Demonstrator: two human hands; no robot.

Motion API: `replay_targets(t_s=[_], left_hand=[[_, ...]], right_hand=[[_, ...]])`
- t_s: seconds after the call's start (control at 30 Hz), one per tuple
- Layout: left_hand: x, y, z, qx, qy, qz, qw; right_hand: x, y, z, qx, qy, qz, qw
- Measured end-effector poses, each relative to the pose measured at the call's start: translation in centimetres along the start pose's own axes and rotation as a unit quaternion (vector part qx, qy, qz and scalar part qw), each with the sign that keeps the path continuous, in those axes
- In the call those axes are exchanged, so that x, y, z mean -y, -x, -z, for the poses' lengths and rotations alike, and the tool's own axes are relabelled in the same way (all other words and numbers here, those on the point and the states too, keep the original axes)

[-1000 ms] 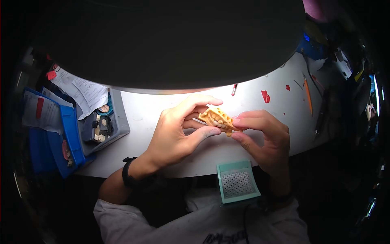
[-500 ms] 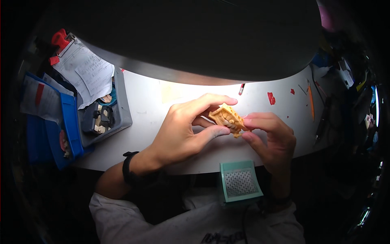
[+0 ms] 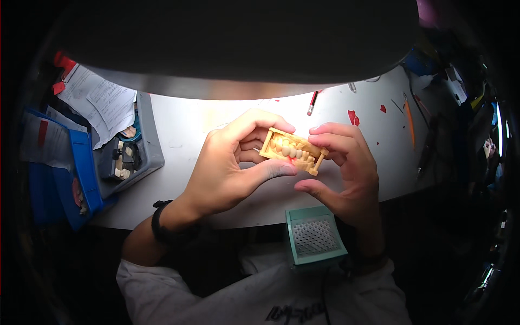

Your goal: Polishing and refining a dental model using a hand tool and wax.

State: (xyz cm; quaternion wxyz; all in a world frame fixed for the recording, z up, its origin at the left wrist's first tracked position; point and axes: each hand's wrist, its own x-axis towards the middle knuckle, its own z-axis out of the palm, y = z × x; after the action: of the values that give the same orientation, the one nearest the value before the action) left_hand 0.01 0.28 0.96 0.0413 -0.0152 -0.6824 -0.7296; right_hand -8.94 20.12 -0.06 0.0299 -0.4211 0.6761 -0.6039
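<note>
The right hand [image 3: 355, 173] has let its thumb drop away from the yellow dental model [image 3: 293, 152] since the earlier frame, and the model has turned from a foreshortened tilt to show its tooth rows nearly broadside; the whole view has shifted slightly too, so the surroundings sit a little differently. Largest first: the white table [image 3: 184, 184] spreads beneath the work, with the grey bin [image 3: 151, 145] at its left side and the green mesh-topped box [image 3: 317, 238] at its near edge; above the table, between both hands, is the model; the left hand [image 3: 219, 170] carries it, its fingers pinching it between thumb at the lower edge and forefinger over the top; the right hand's fingers are spread, thumb well apart from the model, the upper fingertips close to its upper right edge, though I cannot tell whether they touch. The model looks light and stiff, like hard resin or plaster, probably smooth enough to slip in a careless hold; its teeth and thin end posts [image 3: 319, 162] seem the parts likeliest to chip; the best grip is probably on the thicker base edges, top and bottom, clear of the teeth; smallest of all, a red mark [image 3: 291, 161] shows beside the lower teeth.
</note>
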Motion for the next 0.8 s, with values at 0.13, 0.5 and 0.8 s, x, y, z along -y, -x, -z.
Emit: replay_targets(t_s=[0.13, 0.5, 0.8], left_hand=[[0.2, 0.0, 0.1, -0.018, -0.024, -0.075, 0.997], [-1.8, -0.1, 0.4, -0.003, -0.337, -0.275, 0.9], [-1.9, 1.8, -1.6, -0.036, -0.353, -0.161, 0.921]], right_hand=[[0.1, 0.2, 0.5, -0.003, 0.102, 0.071, 0.992], [1.5, 0.6, 1.3, 0.013, 0.026, 0.029, 0.999], [1.4, 2.0, 3.7, 0.054, 0.111, 0.06, 0.991]])
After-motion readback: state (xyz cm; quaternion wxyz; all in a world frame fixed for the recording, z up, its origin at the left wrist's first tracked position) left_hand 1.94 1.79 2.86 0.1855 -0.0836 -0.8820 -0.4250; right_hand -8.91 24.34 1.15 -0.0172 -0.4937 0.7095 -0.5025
